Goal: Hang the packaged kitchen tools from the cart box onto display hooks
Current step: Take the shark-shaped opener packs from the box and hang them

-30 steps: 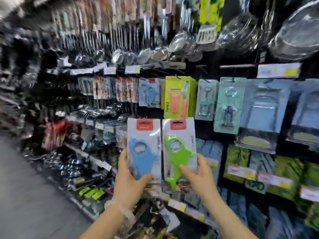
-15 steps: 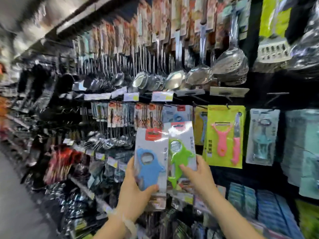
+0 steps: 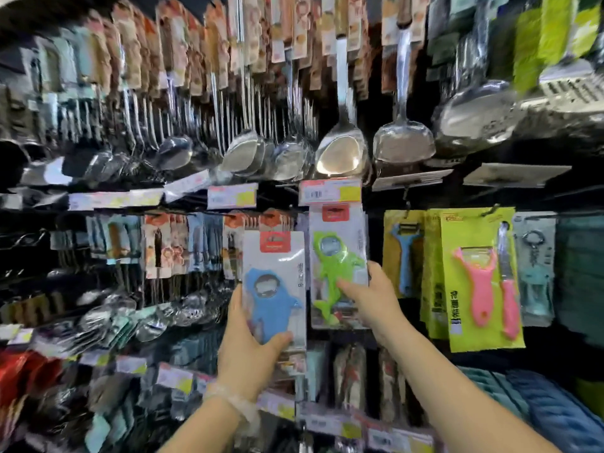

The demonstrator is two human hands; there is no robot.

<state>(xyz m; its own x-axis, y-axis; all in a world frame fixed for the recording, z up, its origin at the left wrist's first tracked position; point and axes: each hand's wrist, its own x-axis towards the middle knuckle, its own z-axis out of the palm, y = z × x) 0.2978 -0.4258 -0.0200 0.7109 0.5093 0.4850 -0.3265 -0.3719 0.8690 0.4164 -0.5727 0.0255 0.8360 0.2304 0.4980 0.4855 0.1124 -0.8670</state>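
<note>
My left hand [image 3: 250,354] grips the lower part of a white card pack with a blue shark-shaped opener [image 3: 273,299], thumb across its front. My right hand [image 3: 369,297] pinches the right edge of a matching pack with a green shark-shaped opener [image 3: 335,266]. The green pack is raised higher, its red top tab just under a price tag [image 3: 330,192] at a hook of the display wall. Whether the tab is on the hook is hidden. The cart box is out of view.
Steel ladles and spatulas [image 3: 340,152] hang in a row above. Yellow-green packs with pink peelers [image 3: 477,279] and a blue peeler pack [image 3: 403,253] hang to the right. Small carded tools [image 3: 163,246] fill the hooks to the left. More goods sit on lower rows.
My view has swung left and closer to the display wall. My right hand has lifted the green opener pack up and away from the blue one, toward the hook under the price tag.
</note>
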